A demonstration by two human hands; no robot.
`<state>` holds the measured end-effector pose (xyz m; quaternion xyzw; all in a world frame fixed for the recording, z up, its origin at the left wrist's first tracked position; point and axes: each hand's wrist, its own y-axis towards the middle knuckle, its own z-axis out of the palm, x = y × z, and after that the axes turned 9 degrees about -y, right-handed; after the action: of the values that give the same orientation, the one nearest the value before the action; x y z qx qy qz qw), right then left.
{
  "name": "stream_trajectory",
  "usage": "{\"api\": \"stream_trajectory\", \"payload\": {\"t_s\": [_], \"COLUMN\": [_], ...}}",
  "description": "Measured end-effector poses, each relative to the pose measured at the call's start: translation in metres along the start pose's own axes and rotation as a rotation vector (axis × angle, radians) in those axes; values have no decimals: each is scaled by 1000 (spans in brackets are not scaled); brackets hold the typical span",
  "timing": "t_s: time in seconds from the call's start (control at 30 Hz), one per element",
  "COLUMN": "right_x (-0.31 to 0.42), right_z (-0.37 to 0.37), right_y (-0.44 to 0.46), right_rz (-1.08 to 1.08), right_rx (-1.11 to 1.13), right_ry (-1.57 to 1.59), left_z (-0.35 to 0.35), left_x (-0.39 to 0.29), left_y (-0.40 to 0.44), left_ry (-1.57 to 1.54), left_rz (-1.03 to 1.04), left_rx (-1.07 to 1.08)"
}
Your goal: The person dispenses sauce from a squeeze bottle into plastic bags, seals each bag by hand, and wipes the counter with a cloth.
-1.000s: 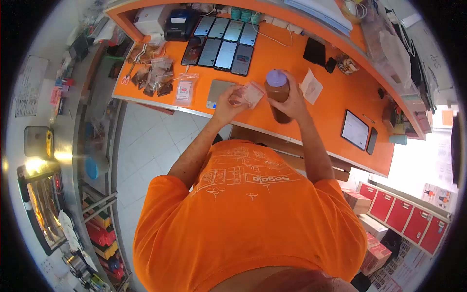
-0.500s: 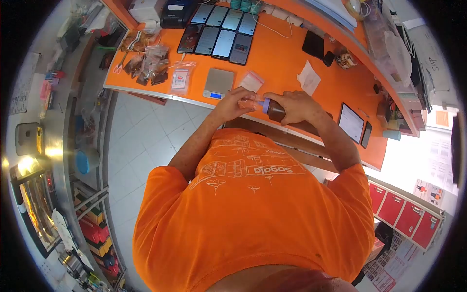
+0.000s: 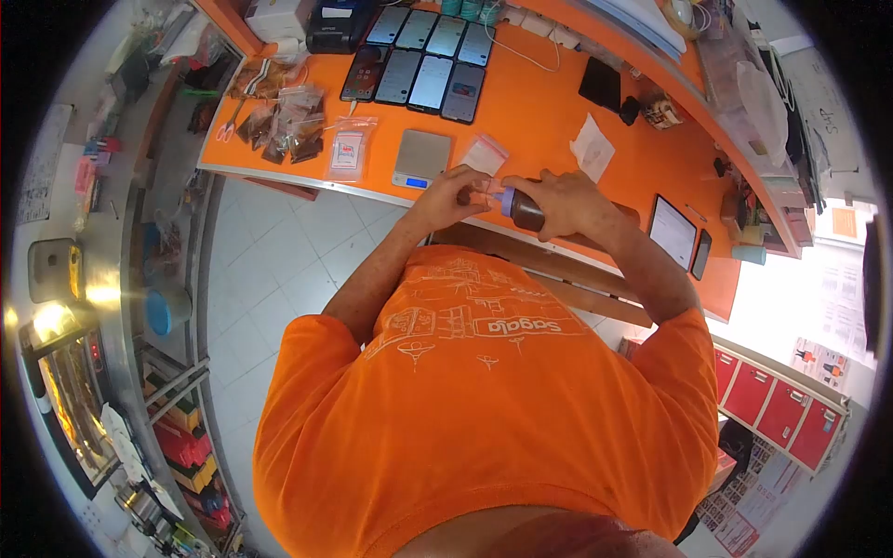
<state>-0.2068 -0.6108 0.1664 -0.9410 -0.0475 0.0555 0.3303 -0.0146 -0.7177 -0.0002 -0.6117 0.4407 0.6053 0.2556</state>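
My right hand (image 3: 569,206) is wrapped round a brown squeeze bottle (image 3: 527,211), which lies tilted on its side with its purple cap pointing left. My left hand (image 3: 450,198) pinches a small clear plastic bag (image 3: 477,198) at the bottle's nozzle, just over the table's front edge. Behind my left hand another clear bag with a red strip (image 3: 485,155) lies on the orange table (image 3: 544,116). A small scale (image 3: 422,157) with a lit blue display sits to its left.
Several phones (image 3: 431,82) lie in two rows at the back. Filled sachets (image 3: 290,127), scissors (image 3: 226,131) and a labelled bag (image 3: 347,151) are on the left. A white paper (image 3: 593,149), a black device (image 3: 600,84) and a tablet (image 3: 672,232) are on the right.
The bottle has gone from upright to tilted, its nozzle now at the small bag in my left hand. Both hands have come closer together, and the scale is fully uncovered.
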Motion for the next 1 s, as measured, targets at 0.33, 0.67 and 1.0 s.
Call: {"api": "stream_trajectory", "payload": {"t_s": [0.33, 0.67, 1.0], "right_x": [2, -8, -35], "right_z": [-6, 12, 127], "right_y": [3, 9, 62], "right_rz": [2, -76, 239], "right_rx": [-25, -241, -1153], "right_ry": [21, 428, 745], "left_z": [-5, -15, -50], "left_x": [13, 16, 84], "left_y": [-1, -3, -4], "left_ry": [-4, -251, 264], "left_rz": [27, -79, -212], "left_rx": [-51, -160, -537]}}
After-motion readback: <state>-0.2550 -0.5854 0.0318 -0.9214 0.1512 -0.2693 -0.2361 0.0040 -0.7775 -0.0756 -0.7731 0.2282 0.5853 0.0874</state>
